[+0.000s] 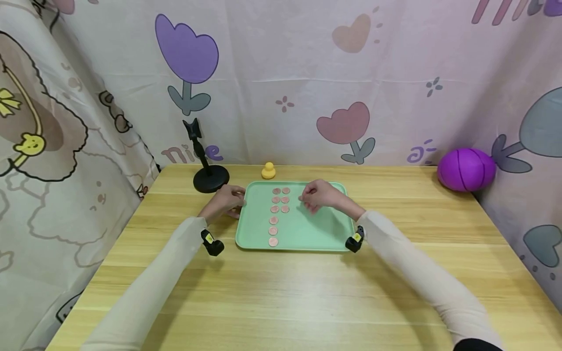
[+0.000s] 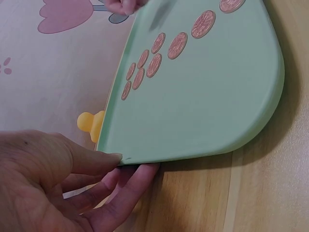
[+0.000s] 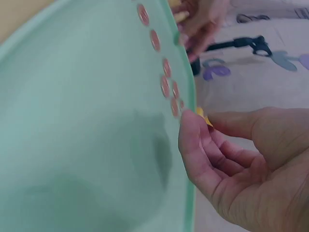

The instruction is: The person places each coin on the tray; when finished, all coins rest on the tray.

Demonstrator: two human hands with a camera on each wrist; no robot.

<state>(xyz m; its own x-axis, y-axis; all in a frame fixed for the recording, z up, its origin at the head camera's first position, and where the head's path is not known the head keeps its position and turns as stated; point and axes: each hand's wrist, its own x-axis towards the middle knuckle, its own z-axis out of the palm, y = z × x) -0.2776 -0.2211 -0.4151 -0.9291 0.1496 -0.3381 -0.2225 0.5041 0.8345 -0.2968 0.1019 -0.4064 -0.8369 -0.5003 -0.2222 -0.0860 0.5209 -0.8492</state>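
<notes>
A light green tray lies on the table with several copper coins on it, in two columns of unequal length. My left hand grips the tray's left edge. In the left wrist view the thumb presses on the rim near a corner, with fingers beneath it. Over the tray, right of the coins, hovers my right hand, its shadow falling on the green surface. In the right wrist view its fingers are loosely bent, thumb and forefinger apart, and no coin shows between them.
Behind the tray sits a small yellow duck. A black stand with a round base rises beside my left hand. The purple ball rests at the table's far right corner. A printed curtain hangs behind the wooden table.
</notes>
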